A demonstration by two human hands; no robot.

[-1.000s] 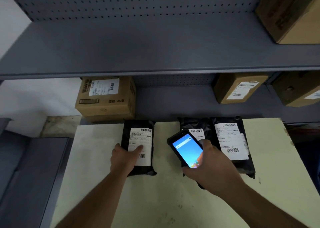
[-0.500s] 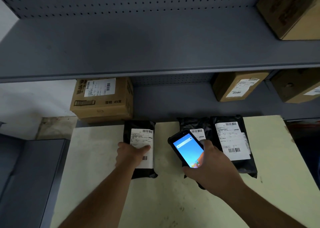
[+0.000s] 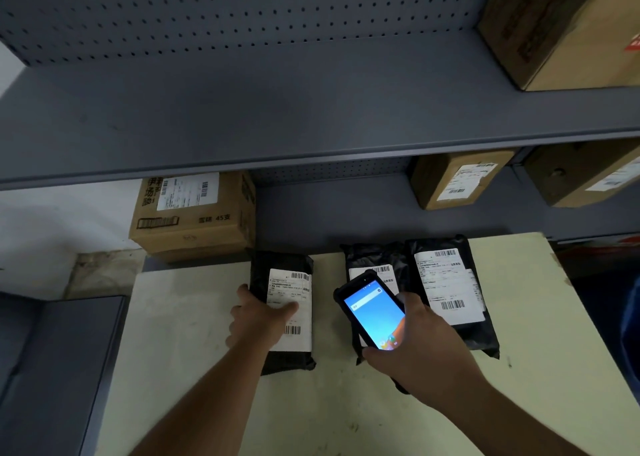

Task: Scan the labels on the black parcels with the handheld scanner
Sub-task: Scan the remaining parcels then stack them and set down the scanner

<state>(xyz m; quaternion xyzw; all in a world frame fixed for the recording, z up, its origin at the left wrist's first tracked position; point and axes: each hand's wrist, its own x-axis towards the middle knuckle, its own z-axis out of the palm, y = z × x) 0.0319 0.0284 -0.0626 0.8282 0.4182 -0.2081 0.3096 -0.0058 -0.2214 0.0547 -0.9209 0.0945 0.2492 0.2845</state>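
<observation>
Three black parcels with white labels lie on a pale table (image 3: 194, 369). My left hand (image 3: 259, 320) grips the left parcel (image 3: 282, 268) by its left edge, thumb across the label. My right hand (image 3: 419, 351) holds the handheld scanner (image 3: 372, 312), its blue screen lit and facing me, above the middle parcel (image 3: 375, 258), which it largely hides. The right parcel (image 3: 450, 282) lies flat beside it, its label fully visible.
A grey shelf (image 3: 311, 116) overhangs the table's far side. Cardboard boxes stand behind the parcels on the lower shelf: one at the left (image 3: 194, 220), two at the right (image 3: 457, 178). Another box (image 3: 568, 29) sits on the upper shelf. A grey surface (image 3: 52, 369) lies at the left.
My left hand has slid further onto the left parcel and taken hold of its left edge. The scanner in my right hand has barely moved.
</observation>
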